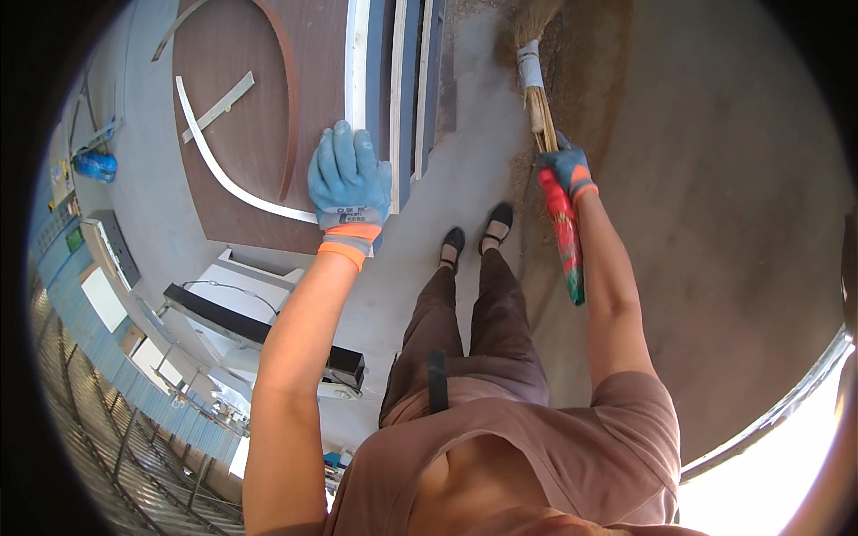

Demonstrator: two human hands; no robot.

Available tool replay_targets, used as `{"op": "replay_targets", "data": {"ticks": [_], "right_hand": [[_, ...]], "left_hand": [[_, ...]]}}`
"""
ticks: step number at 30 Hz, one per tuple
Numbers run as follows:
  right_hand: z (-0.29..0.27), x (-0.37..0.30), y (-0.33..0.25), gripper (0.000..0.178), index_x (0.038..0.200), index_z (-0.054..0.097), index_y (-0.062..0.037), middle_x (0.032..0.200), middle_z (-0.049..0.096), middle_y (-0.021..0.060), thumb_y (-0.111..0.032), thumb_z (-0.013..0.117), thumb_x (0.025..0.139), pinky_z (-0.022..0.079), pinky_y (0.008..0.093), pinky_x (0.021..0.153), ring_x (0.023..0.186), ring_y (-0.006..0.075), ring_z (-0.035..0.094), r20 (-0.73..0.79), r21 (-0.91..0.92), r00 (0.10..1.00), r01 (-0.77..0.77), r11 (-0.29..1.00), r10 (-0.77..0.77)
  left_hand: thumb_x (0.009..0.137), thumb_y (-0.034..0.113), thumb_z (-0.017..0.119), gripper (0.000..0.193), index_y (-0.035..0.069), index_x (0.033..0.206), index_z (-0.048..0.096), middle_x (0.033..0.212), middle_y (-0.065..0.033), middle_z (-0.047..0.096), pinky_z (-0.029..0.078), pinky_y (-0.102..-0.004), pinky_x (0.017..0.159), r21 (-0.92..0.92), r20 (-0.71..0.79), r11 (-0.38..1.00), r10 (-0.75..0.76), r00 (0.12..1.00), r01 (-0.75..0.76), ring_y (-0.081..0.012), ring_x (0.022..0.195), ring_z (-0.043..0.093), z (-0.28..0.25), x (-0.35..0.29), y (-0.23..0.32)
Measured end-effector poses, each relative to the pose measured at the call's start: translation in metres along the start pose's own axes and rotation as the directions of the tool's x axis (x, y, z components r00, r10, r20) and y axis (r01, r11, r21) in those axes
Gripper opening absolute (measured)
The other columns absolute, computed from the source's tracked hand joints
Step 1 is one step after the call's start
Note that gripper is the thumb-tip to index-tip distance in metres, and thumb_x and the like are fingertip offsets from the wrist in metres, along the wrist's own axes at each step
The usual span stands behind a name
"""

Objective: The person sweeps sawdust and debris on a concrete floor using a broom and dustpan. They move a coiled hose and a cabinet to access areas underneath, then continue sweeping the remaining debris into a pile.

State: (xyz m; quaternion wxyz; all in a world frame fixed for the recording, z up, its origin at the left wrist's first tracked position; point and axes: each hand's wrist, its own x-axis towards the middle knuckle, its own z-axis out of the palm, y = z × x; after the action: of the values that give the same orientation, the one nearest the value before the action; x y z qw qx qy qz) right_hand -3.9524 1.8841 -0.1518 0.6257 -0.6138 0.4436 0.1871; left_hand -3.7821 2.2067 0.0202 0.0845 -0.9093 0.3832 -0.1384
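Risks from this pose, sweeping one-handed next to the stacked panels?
1. The right hand alone grips the broom, so control over the sawdust pile looks weak.
2. The left hand leans on the board stack; an edge could shift.
3. Dust may spread toward the shoes.

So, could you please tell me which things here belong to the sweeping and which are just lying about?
In hand:
- broom, gripped by right hand
- sawdust on the floor
- brown panel, under the left hand

Lying about:
- white curved strip
- blue bag
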Motion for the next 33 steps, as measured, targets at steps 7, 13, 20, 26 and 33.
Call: {"op": "replay_targets", "data": {"ticks": [7,13,20,26,33], "right_hand": [[0.016,-0.048,0.044,0.070,0.145,0.055,-0.0023,0.100,0.070,0.0076,0.009,0.072,0.078,0.055,0.0299,0.067,0.075,0.0163,0.066,0.206,0.514,0.978,-0.127,0.848,0.022],[0.098,-0.011,0.085,0.040,0.126,0.066,-0.0035,0.086,0.068,0.0074,-0.004,0.073,0.086,0.055,0.0326,0.063,0.070,0.0178,0.065,0.310,0.373,0.923,-0.340,0.863,0.230],[0.047,-0.033,0.157,0.058,0.143,0.058,-0.0145,0.114,0.072,0.0113,-0.017,0.074,0.087,0.052,0.0353,0.088,0.100,0.0252,0.068,0.185,-0.238,0.957,-0.175,0.955,0.222],[-0.010,-0.146,0.094,0.077,0.157,0.041,-0.0225,0.134,0.065,0.0193,-0.020,0.072,0.086,0.047,0.0369,0.103,0.124,0.0305,0.063,0.032,-0.455,0.939,-0.291,0.842,0.342],[-0.006,-0.209,0.142,0.072,0.153,0.046,-0.0189,0.121,0.069,0.0188,-0.020,0.070,0.085,0.050,0.0374,0.096,0.112,0.0266,0.065,0.278,-0.268,0.937,-0.138,0.954,0.214]], "left_hand": [[0.082,0.033,0.076,0.068,0.009,0.139,0.046,0.149,-0.0146,0.044,0.044,-0.0497,0.106,-0.001,0.022,1.000,-0.015,1.000,0.015,-0.0370,0.134,0.047,-0.002,-0.001,0.002],[0.081,0.037,0.077,0.075,0.009,0.142,0.045,0.151,-0.0152,0.043,0.042,-0.0497,0.107,0.003,0.026,1.000,0.006,1.000,-0.006,-0.0375,0.136,0.045,0.000,0.001,0.004],[0.081,0.037,0.077,0.076,0.009,0.143,0.044,0.152,-0.0161,0.041,0.040,-0.0499,0.109,-0.019,0.017,1.000,0.019,1.000,-0.019,-0.0374,0.139,0.042,0.003,0.004,0.007],[0.081,0.036,0.077,0.074,0.010,0.142,0.045,0.152,-0.0159,0.041,0.040,-0.0495,0.110,-0.026,0.064,1.000,0.004,0.998,-0.002,-0.0373,0.139,0.042,-0.005,0.001,0.004],[0.081,0.037,0.076,0.074,0.010,0.143,0.045,0.153,-0.0154,0.041,0.040,-0.0495,0.110,-0.008,0.025,1.000,0.000,1.000,0.001,-0.0374,0.139,0.042,0.002,-0.003,0.003]]}}
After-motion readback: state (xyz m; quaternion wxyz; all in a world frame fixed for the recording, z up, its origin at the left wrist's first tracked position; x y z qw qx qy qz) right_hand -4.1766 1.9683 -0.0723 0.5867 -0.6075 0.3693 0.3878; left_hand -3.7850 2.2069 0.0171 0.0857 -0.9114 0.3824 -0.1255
